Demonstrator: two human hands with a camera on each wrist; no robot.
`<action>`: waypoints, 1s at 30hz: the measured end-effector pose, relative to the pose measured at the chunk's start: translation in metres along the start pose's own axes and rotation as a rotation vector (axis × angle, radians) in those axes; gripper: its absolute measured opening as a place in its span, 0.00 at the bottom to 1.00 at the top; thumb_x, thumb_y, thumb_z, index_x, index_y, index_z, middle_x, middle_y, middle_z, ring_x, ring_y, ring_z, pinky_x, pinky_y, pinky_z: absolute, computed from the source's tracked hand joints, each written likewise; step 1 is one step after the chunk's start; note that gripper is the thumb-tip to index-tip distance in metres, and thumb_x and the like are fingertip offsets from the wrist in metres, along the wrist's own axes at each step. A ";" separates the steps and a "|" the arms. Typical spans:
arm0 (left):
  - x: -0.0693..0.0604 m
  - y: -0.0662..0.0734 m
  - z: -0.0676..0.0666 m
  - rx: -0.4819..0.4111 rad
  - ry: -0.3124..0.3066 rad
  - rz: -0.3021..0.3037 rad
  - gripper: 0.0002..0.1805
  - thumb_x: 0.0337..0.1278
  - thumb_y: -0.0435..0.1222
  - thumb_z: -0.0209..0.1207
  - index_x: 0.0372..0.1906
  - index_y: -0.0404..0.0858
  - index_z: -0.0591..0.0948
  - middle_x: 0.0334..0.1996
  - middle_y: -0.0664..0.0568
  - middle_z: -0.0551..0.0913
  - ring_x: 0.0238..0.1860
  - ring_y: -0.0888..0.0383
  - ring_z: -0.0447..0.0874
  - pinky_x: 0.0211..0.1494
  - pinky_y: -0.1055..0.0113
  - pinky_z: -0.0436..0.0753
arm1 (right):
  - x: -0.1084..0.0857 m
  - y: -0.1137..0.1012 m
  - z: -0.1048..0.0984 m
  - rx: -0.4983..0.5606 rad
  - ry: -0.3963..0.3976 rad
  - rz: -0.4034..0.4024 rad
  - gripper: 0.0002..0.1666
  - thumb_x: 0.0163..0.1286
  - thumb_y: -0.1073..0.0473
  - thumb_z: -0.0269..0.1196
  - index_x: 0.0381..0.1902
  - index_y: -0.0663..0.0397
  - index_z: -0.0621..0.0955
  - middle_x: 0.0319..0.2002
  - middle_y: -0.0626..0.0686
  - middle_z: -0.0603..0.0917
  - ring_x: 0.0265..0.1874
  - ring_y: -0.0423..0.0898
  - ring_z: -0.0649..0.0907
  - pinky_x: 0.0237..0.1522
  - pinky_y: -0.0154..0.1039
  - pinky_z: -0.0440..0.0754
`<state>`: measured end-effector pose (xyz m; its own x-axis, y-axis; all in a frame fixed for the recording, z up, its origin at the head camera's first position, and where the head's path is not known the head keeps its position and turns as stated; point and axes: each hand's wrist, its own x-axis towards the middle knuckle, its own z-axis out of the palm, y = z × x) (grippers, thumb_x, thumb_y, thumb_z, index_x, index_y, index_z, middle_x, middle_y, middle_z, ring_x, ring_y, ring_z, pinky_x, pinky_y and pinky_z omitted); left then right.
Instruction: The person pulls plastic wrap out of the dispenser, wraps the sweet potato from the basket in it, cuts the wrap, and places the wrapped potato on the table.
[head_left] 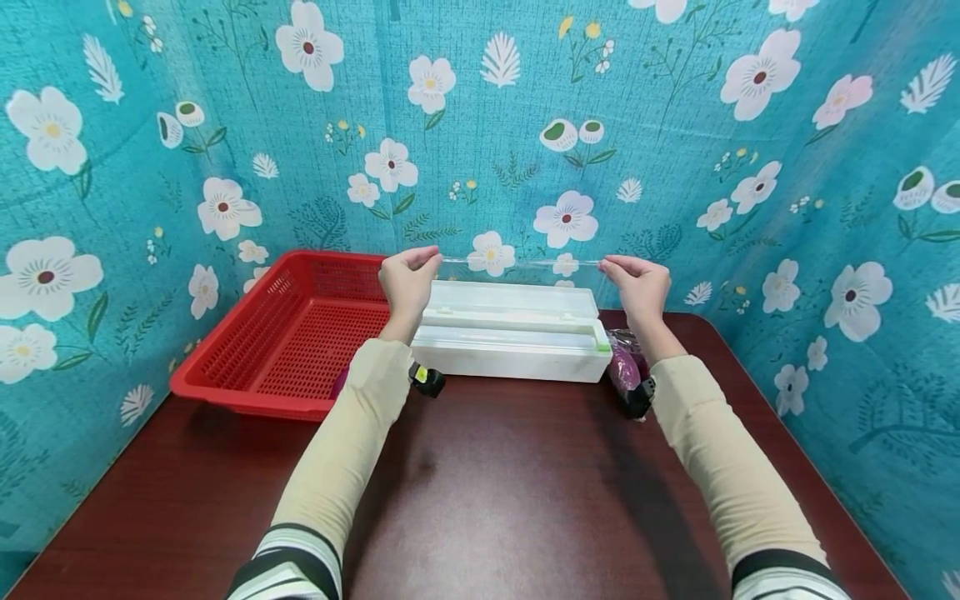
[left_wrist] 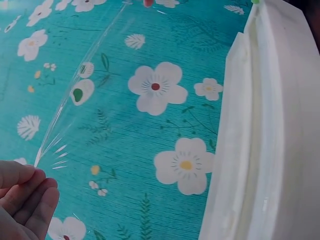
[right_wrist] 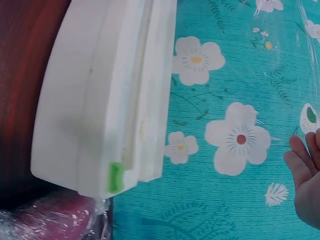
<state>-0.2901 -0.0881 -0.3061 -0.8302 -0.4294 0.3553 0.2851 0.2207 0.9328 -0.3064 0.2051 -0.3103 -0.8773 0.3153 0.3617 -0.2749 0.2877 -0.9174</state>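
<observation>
A sheet of clear plastic wrap [head_left: 517, 262] is stretched taut between my two raised hands. My left hand [head_left: 408, 283] pinches one corner between thumb and fingertips, and my right hand [head_left: 641, 287] pinches the opposite corner. Both hands are above and behind the white wrap dispenser [head_left: 517, 362], whose lid [head_left: 517, 298] stands raised. A green piece [right_wrist: 116, 177] marks the dispenser's right end. In the left wrist view, creases in the film fan out from the left fingertips [left_wrist: 37, 175]. How far the transparent film reaches down is hard to see.
To the left stands a red plastic basket [head_left: 225, 400], with a purple item [head_left: 340, 383] partly hidden by the left sleeve. A film-wrapped purple item [head_left: 624, 367] lies at the dispenser's right end. Flowered teal cloth [head_left: 480, 167] hangs behind the dark wooden table [head_left: 510, 492].
</observation>
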 end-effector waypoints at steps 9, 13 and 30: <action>0.002 0.014 -0.004 -0.036 0.012 0.047 0.10 0.49 0.34 0.62 0.38 0.35 0.84 0.34 0.48 0.84 0.35 0.61 0.82 0.39 0.70 0.78 | 0.007 -0.014 -0.002 0.047 0.002 -0.085 0.15 0.56 0.57 0.63 0.39 0.63 0.83 0.32 0.50 0.84 0.33 0.39 0.82 0.41 0.33 0.76; 0.003 0.023 -0.007 -0.068 0.011 0.063 0.09 0.49 0.34 0.63 0.37 0.35 0.84 0.34 0.48 0.84 0.35 0.60 0.82 0.40 0.70 0.77 | 0.009 -0.023 -0.004 0.052 -0.001 -0.110 0.15 0.56 0.58 0.63 0.39 0.62 0.83 0.33 0.51 0.84 0.34 0.39 0.82 0.41 0.33 0.76; 0.006 0.053 -0.009 -0.136 -0.009 0.131 0.10 0.48 0.33 0.63 0.38 0.33 0.84 0.35 0.47 0.83 0.35 0.62 0.81 0.39 0.70 0.77 | 0.015 -0.051 -0.015 0.282 0.014 -0.181 0.09 0.54 0.64 0.65 0.34 0.64 0.84 0.27 0.49 0.84 0.31 0.41 0.82 0.42 0.33 0.76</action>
<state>-0.2759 -0.0874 -0.2538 -0.7858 -0.3966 0.4746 0.4530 0.1534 0.8782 -0.2997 0.2092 -0.2558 -0.7996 0.2946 0.5232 -0.5254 0.0787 -0.8472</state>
